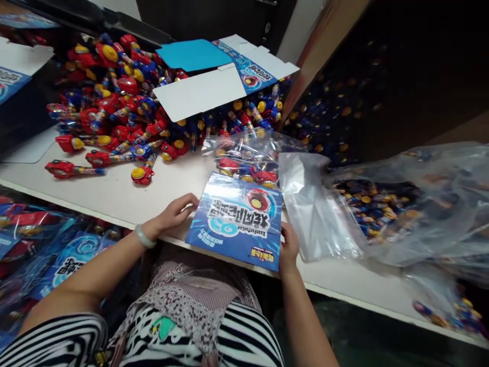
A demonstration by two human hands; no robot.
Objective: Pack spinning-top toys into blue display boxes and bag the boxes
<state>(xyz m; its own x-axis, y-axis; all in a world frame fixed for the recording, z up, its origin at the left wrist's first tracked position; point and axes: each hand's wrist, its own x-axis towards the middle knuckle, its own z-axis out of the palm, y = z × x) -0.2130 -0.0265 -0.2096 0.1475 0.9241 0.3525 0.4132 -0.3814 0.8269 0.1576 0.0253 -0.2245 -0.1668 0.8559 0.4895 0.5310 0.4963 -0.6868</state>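
Note:
A blue printed cardboard sheet (233,224) with a spinning-top picture and upside-down lettering lies in front of me at the table's near edge. My left hand (179,213) is closed at its upper left edge, thumb and index finger curled together. At the right edge, my right hand (289,248) grips the card, its fingers partly hidden. Just beyond the card, a clear plastic bag (248,145) holds several red and blue toys (263,177). Whether the card is inside this bag I cannot tell. To the right lies a flat clear bag (317,209).
Red and blue toys (126,86) are heaped at the back left, with flattened boxes (202,92) on top. Large plastic bags of small toys (376,204) stand at the right. A cardboard flap (317,46) rises at the back. Filled bags (72,260) sit below the table (87,188) at left.

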